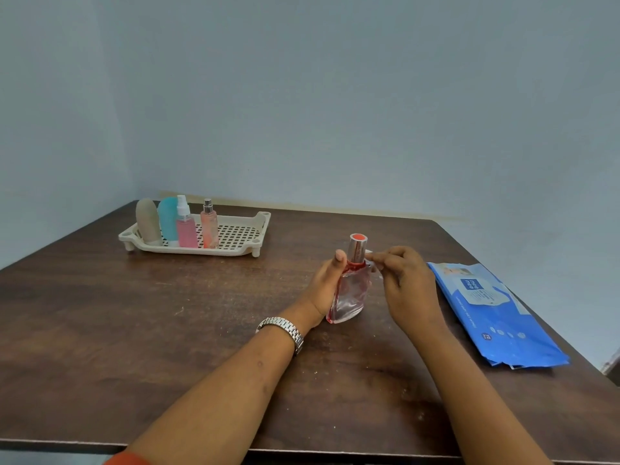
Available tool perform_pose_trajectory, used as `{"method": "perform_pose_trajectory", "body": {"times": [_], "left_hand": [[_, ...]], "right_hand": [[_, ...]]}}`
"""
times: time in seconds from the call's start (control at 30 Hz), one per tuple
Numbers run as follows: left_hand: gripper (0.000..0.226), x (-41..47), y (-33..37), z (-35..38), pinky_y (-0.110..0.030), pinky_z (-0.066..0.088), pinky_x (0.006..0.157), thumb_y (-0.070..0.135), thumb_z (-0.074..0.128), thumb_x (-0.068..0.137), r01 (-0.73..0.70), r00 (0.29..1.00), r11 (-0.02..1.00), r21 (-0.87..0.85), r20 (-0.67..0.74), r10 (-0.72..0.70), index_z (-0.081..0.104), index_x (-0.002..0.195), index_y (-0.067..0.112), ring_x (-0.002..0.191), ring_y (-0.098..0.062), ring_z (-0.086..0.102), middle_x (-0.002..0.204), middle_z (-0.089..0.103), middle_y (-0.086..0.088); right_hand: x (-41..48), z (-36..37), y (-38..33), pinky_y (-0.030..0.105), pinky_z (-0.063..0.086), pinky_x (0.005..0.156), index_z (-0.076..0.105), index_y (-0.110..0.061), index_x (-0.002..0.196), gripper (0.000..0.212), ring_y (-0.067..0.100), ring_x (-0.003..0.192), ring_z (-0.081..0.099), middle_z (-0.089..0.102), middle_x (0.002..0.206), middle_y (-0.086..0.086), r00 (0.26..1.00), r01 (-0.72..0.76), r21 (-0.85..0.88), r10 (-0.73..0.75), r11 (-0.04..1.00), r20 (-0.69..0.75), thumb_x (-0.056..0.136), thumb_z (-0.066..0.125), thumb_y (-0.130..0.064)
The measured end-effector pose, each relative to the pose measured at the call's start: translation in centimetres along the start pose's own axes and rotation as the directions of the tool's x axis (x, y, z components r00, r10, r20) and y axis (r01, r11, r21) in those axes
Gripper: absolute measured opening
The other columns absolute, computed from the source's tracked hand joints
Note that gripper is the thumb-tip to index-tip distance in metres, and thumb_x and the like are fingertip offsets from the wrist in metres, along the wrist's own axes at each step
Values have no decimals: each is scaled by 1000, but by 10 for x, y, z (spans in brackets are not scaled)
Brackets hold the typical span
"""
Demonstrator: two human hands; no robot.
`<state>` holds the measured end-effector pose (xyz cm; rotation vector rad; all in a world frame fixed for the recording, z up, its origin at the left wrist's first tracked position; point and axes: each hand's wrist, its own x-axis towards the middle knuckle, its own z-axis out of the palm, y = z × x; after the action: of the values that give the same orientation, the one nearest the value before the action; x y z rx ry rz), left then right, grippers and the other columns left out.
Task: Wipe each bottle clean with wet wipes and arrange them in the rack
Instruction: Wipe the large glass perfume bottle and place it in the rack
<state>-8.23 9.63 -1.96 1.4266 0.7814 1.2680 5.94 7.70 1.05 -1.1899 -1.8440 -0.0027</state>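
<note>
From the head camera, a glass perfume bottle with a silver, red-topped cap stands tilted at the middle of the dark wooden tabletop. The left hand, a metal watch on its wrist, has its fingers wrapped round the bottle's body. The right hand pinches a mostly hidden white wipe at the bottle's neck. At ten o'clock from the bottle a beige rack holds four upright bottles. At three o'clock lies a blue wipe pack.

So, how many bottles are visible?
5. Four in the rack: beige bottle, teal bottle, pink spray, peach spray. The left hand grips the perfume bottle, the right hand a wet wipe.
</note>
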Motion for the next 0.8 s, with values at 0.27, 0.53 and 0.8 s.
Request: {"method": "perform_pose_trajectory", "body": {"times": [0.27,0.53,0.8], "left_hand": [[101,2,-4,-2,-46,50,95,92,58,41,33,999,997,-68,-38,-36,66,103,12,98,-30,66,102,69,-16],[106,2,-2,2,-46,51,95,93,55,41,37,997,994,-104,-61,-44,65,105,10,102,-33,65,106,68,-20],[103,4,0,2,-43,53,86,88,64,39,54,996,949,-310,-55,-74,62,96,3,90,-33,64,93,65,-22]], "right_hand": [[-5,2,-7,-1,34,68,67,-10,111,29,0,77,46,50,93,-4,999,-32,46,34,998,-32,88,54,3],[0,6,-9,17,36,76,66,-11,113,31,14,92,50,48,94,-4,998,-68,0,68,998,15,90,50,0],[-11,16,-24,10,37,78,67,-11,112,32,13,88,57,65,96,1,994,-32,49,37,998,-99,86,55,4]]}}
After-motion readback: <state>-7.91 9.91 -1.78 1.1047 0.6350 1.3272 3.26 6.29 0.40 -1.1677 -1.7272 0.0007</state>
